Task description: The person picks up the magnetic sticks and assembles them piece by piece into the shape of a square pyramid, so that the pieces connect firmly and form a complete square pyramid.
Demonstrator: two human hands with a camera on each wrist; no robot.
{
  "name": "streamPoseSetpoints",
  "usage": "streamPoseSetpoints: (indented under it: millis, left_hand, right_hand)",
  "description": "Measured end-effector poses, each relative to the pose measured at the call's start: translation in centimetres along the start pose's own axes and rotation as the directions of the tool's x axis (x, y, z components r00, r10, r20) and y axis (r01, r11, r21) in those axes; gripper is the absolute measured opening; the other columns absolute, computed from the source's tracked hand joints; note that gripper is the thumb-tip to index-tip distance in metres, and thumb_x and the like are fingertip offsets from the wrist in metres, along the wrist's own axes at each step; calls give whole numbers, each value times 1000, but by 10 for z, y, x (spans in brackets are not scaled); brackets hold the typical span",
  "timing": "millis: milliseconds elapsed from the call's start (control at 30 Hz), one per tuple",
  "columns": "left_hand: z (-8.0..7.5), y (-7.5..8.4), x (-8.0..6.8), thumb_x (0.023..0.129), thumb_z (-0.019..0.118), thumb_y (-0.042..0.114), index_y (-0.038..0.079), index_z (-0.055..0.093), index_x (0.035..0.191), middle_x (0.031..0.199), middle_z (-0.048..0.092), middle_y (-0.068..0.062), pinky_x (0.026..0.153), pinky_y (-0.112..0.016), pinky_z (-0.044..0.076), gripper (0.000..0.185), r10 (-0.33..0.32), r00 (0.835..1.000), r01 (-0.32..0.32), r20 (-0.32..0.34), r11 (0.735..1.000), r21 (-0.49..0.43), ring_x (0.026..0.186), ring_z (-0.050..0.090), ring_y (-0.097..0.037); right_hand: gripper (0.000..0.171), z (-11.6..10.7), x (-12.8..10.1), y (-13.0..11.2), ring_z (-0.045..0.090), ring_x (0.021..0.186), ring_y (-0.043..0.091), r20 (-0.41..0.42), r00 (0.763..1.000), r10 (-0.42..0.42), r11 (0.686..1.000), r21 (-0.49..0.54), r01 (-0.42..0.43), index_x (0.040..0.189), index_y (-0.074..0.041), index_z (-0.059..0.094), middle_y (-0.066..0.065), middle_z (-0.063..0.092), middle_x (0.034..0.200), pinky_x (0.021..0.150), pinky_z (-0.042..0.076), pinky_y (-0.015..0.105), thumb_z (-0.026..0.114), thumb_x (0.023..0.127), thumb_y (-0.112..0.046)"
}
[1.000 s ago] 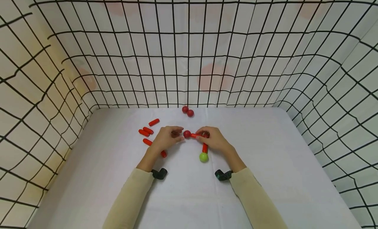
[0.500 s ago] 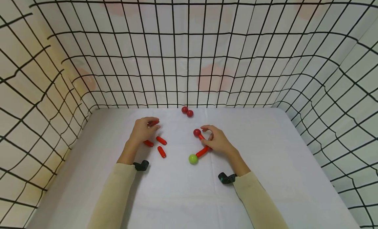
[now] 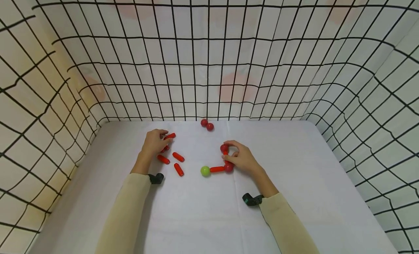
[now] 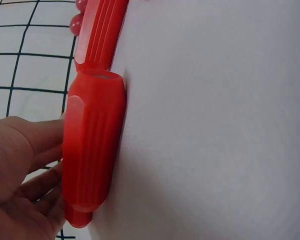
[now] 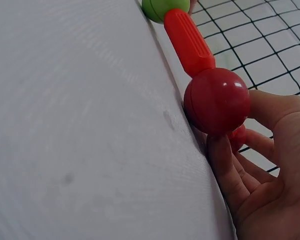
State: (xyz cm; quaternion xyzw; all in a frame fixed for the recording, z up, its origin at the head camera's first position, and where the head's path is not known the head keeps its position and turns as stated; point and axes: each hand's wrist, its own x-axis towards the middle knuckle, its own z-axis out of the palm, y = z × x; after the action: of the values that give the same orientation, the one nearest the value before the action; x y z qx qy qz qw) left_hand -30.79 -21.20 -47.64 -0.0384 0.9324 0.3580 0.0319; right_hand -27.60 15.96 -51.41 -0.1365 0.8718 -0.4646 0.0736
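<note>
My right hand [image 3: 243, 157] grips a chain of toy building rods and balls. A green ball [image 3: 205, 171] ends it at the left, then comes a red rod [image 3: 217, 169] and a red ball [image 3: 229, 167] at the corner. A second rod, partly behind the fingers, leads up to the far red ball [image 3: 224, 148]. In the right wrist view the thumb lies under the corner ball [image 5: 217, 100]. At the left, my left hand [image 3: 152, 143] has its thumb and fingers loosely around one end of a loose red rod [image 3: 171, 135]. A nearer rod [image 4: 94, 140] partly hides that hand in the left wrist view.
Several more red rods [image 3: 178, 157] lie on the white tabletop [image 3: 203, 217] beside the left hand. Two red balls [image 3: 210, 127] sit together near the back edge. Black wire mesh [image 3: 209, 64] walls the table at the back and both sides.
My left hand has moved left from the chain to the loose rods, and some of these have shifted. The right hand has turned the chain, swinging the green ball leftward.
</note>
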Motion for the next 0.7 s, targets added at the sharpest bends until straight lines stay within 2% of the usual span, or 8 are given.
streamPoseSetpoints:
  millis: [100, 300, 433, 533, 700]
  left_hand:
    - [1, -3, 1, 100, 68, 21, 4, 62, 139, 129, 60, -21, 87, -37, 58, 44, -17, 1000, 17, -7, 1000, -4, 115, 53, -33]
    - [1, -5, -1, 101, 65, 19, 4, 66, 134, 122, 62, -19, 73, -29, 54, 36, 7, 1000, -7, -21, 1000, -5, 107, 55, -31]
    - [2, -1, -5, 101, 65, 22, 11, 68, 133, 127, 62, -15, 69, -29, 55, 34, 81, 997, -81, -9, 996, -21, 103, 58, -30]
    - [7, 5, -11, 100, 66, 23, 16, 70, 132, 125, 65, -12, 73, -31, 55, 32, 153, 988, -154, -9, 988, -25, 105, 59, -29]
    - [17, 24, -25, 97, 72, 24, 19, 73, 128, 117, 72, -8, 81, -35, 56, 31, 224, 975, -224, -7, 973, -55, 107, 62, -26]
  right_hand:
    - [55, 2, 0, 1, 47, 55, 10, -9, 1000, 7, 1000, 16, -7, 142, -19, 57, 8, 63, 127, 52, 36, 21, 78, 91, -23]
    - [55, 5, 1, 1, 51, 57, 11, -25, 1000, 5, 998, 67, -3, 140, -17, 59, 9, 62, 136, 53, 39, 20, 79, 90, -21]
    - [54, 5, 1, 2, 57, 60, 12, -46, 999, 12, 996, 92, -7, 139, -16, 60, 10, 60, 141, 56, 44, 21, 80, 89, -20]
    - [54, 5, 1, 4, 59, 61, 13, -58, 998, 12, 994, 107, -6, 139, -16, 60, 11, 59, 143, 58, 46, 21, 80, 89, -20]
    - [53, 5, 1, 4, 59, 61, 14, -62, 998, 12, 991, 131, -4, 138, -15, 61, 12, 59, 142, 58, 46, 21, 81, 89, -19]
